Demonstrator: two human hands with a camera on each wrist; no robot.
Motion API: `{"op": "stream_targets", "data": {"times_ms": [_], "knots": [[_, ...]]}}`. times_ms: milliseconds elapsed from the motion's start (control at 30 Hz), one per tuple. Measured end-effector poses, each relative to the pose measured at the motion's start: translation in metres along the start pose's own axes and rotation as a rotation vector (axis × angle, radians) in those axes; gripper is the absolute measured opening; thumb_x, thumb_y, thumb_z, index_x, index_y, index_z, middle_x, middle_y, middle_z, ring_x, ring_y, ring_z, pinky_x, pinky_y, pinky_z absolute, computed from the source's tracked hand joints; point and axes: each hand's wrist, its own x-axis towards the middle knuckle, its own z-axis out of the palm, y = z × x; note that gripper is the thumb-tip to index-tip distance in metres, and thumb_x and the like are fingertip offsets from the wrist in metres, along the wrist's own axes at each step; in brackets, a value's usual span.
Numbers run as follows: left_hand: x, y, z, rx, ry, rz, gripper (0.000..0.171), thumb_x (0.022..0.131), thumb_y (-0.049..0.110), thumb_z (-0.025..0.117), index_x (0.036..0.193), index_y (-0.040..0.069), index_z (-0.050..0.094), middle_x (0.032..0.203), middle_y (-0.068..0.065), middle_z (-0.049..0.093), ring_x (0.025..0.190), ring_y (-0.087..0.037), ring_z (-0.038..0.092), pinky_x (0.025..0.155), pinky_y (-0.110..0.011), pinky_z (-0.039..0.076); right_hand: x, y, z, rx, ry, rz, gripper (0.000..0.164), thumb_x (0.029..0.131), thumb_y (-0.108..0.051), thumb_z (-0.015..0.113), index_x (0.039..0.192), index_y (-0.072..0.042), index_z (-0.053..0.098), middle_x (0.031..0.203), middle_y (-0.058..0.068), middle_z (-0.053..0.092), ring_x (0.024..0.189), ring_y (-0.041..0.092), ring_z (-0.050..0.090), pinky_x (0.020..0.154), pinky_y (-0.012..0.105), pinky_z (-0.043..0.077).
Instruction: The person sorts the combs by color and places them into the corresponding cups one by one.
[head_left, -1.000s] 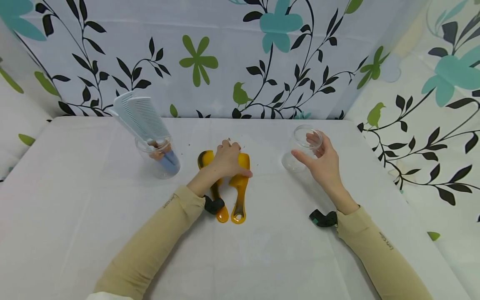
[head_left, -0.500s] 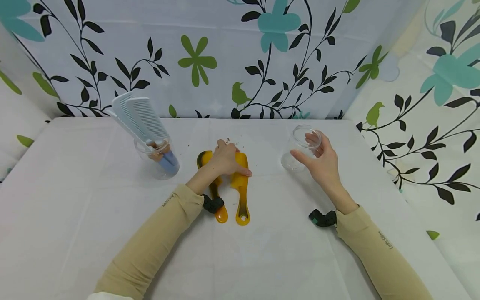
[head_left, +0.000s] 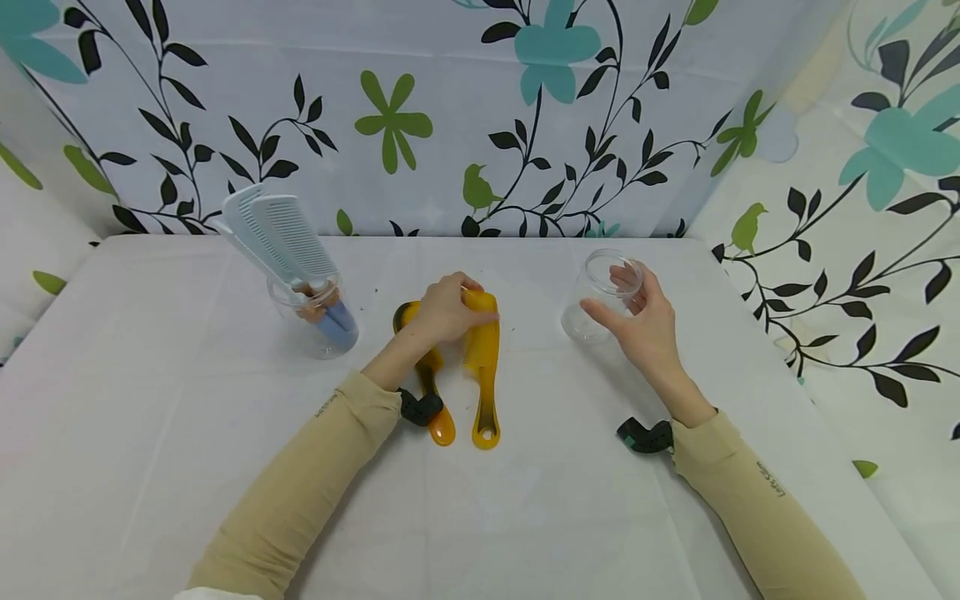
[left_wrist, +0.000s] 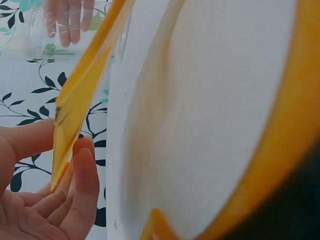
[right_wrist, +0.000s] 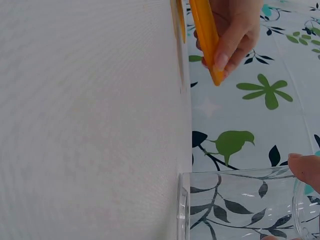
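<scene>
My left hand (head_left: 446,310) pinches the head end of a yellow comb (head_left: 486,358) between thumb and fingers. In the right wrist view, this comb (right_wrist: 202,35) slants with its head end raised above the table. A second yellow comb (head_left: 437,408) lies beside it, partly hidden under my left hand and wrist. Over on the right, my right hand (head_left: 651,329) curls round a clear jar (head_left: 581,321) near its rim. The jar stands upright on the table, with nothing seen inside.
Another clear jar (head_left: 287,315) stands at the left, holding light blue combs (head_left: 288,233) and brown-and-blue handled pieces. A white cloth covers the table (head_left: 525,517). Behind it hangs a leaf-patterned curtain (head_left: 442,50).
The comb at my left hand has straightened, and its head end has risen as the hand pinches it and shifts slightly up and back. My right hand and its jar stay put.
</scene>
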Motion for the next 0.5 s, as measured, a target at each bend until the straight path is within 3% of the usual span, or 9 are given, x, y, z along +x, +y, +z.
{"op": "stream_targets", "data": {"times_ms": [167, 300, 500], "knots": [[-0.004, 0.0, -0.007, -0.167, 0.008, 0.016, 0.045, 0.093, 0.03, 0.071, 0.13, 0.009, 0.058, 0.13, -0.016, 0.06, 0.107, -0.028, 0.064, 0.09, -0.035, 0.057, -0.004, -0.015, 0.0, 0.001, -0.008, -0.005, 0.073, 0.088, -0.017, 0.078, 0.147, -0.002, 0.038, 0.145, 0.018, 0.053, 0.138, 0.034, 0.046, 0.119, 0.048, 0.036], [-0.008, 0.001, -0.014, -0.326, -0.01, 0.027, 0.042, 0.094, 0.024, 0.07, 0.131, 0.006, 0.057, 0.122, -0.016, 0.063, 0.088, -0.024, 0.072, 0.079, -0.03, 0.062, -0.001, -0.003, 0.001, -0.006, -0.006, -0.004, 0.075, 0.087, -0.02, 0.079, 0.148, -0.007, 0.038, 0.145, 0.013, 0.054, 0.138, 0.029, 0.047, 0.119, 0.046, 0.036], [-0.013, 0.006, -0.021, -0.405, -0.008, 0.055, 0.04, 0.097, 0.022, 0.066, 0.131, 0.004, 0.056, 0.118, -0.014, 0.066, 0.079, -0.019, 0.071, 0.073, -0.028, 0.063, 0.004, 0.012, 0.001, 0.001, 0.001, -0.004, 0.081, 0.084, -0.024, 0.082, 0.15, -0.01, 0.038, 0.144, 0.007, 0.055, 0.137, 0.022, 0.048, 0.118, 0.042, 0.038]]}}
